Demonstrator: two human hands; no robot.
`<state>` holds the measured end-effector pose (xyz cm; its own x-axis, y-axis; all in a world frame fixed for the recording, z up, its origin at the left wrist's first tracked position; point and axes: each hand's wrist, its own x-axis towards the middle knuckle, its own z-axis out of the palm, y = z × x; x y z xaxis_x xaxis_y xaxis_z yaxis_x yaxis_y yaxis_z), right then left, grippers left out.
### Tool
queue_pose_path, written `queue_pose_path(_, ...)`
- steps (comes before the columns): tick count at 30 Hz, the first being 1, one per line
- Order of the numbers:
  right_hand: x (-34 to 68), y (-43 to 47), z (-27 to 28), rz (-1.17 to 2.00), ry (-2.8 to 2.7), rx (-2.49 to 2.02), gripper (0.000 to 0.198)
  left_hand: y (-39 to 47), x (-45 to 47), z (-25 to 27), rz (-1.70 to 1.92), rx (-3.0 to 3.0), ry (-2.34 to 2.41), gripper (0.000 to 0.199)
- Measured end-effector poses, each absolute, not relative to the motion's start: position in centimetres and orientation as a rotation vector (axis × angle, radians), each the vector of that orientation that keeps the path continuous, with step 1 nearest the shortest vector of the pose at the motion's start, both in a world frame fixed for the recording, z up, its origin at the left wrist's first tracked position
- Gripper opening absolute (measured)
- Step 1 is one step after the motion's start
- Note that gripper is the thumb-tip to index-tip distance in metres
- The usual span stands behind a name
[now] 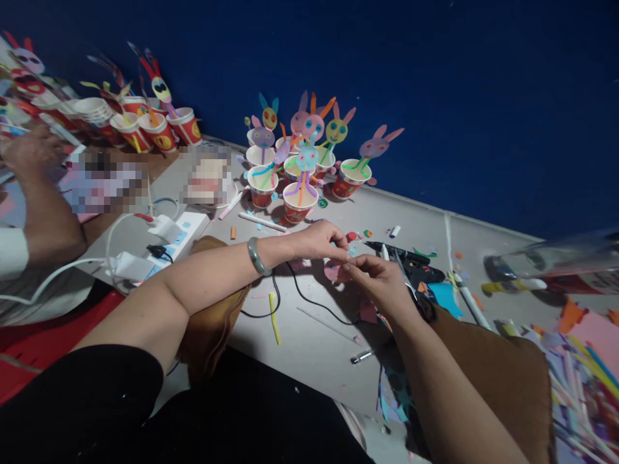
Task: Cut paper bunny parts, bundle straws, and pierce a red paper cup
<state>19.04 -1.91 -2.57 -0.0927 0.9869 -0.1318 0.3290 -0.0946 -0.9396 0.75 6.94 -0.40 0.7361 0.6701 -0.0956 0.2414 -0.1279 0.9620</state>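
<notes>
My left hand point(322, 241), with a bangle point(259, 256) on its wrist, is closed in a pinch above the table. What its fingertips hold is too small to make out. Close beside it, my right hand point(380, 281) pinches a small pink paper piece point(333, 271); its fingers partly cover the piece. The two hands' fingertips nearly meet. Just beyond them lie small paper scraps and a red round piece point(351, 236). A black pen point(399, 251) and scissors point(424, 306) are near my right hand, which partly hides the scissors.
Paper cups with rabbit-faced straw figures point(300, 203) stand along the blue wall point(435, 116). More red cups point(159, 132) are at left, near another person's arm point(48, 187). A power strip point(178, 241) with cables lies left. A clear bottle point(556, 261) and paper scraps point(594, 341) are right.
</notes>
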Motion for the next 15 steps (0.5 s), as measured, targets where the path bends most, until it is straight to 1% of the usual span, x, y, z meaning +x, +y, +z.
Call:
queue_pose_path(5, 18.96, -1.91, -2.52, 1.199, -1.418, -1.514, 0.036, 6.78, 0.69, -0.35, 0.456, 1.676, 0.768, 0.012)
queue_pose_path(15, 18.81, -1.78, -2.52, 1.202, -1.361, -1.512, 0.037, 6.77, 0.89, -0.71, 0.47, 1.68, 0.806, 0.009)
